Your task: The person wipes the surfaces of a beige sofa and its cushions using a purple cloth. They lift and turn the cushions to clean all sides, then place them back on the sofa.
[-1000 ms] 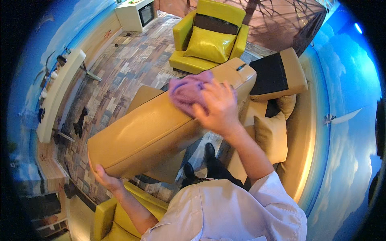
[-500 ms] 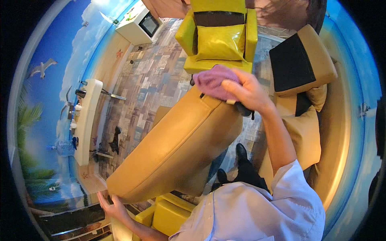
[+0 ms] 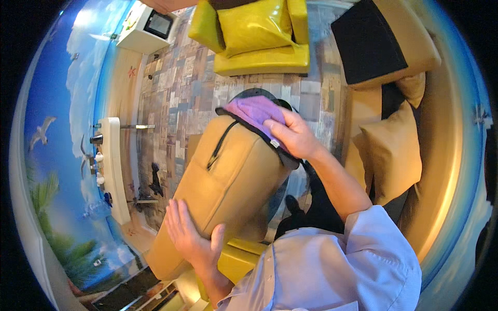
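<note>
A large tan sofa cushion [image 3: 207,176] stands tilted in front of me, its long narrow side facing up. A dark zipper line [image 3: 222,145] shows near its far end, and black fabric edges that end. My right hand [image 3: 295,135] is closed on a purple cloth [image 3: 254,111], which lies against the cushion's far end; a small white tag shows beside my fingers. Flat on the cushion's narrow side, toward its near end, rests my left hand [image 3: 194,236] with the fingers stretched out. The cushion's underside is hidden.
A yellow armchair [image 3: 270,62] with a yellow pillow stands ahead. Along the right runs a tan sofa [image 3: 436,207] with a loose tan pillow [image 3: 394,150] and a tan-and-black cushion [image 3: 373,46]. A white wall shelf [image 3: 114,171] projects at left. Another yellow seat shows below the cushion.
The cushion has turned, so its far end and zipper now face up more. My left hand has moved from its near end onto its side. My right hand has shifted slightly left with the cloth.
</note>
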`<action>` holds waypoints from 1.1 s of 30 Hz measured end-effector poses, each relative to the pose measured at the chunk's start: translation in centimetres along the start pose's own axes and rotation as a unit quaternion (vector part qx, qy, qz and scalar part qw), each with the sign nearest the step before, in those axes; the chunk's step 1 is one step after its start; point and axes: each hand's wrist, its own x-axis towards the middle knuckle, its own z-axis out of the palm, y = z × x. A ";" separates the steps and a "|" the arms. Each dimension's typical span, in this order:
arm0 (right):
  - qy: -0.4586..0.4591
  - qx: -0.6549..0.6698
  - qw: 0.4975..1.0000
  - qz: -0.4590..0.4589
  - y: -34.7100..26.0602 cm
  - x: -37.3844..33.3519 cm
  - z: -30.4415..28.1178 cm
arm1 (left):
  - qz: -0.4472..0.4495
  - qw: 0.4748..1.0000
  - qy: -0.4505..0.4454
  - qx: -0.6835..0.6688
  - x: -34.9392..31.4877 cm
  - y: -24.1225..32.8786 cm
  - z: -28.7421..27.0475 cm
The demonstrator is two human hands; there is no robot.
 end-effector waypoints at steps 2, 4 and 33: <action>0.009 -0.068 0.997 0.042 3.1 -0.9 -1.8 | -0.012 1.000 0.008 -0.004 -0.7 -0.5 0.2; 0.039 -0.097 0.991 0.081 8.9 -2.2 -4.7 | -0.018 1.000 0.013 -0.021 -0.8 -1.1 0.3; 0.228 0.317 0.803 0.450 31.5 -9.3 -16.4 | -0.079 0.985 0.098 -0.115 -4.3 -5.8 0.3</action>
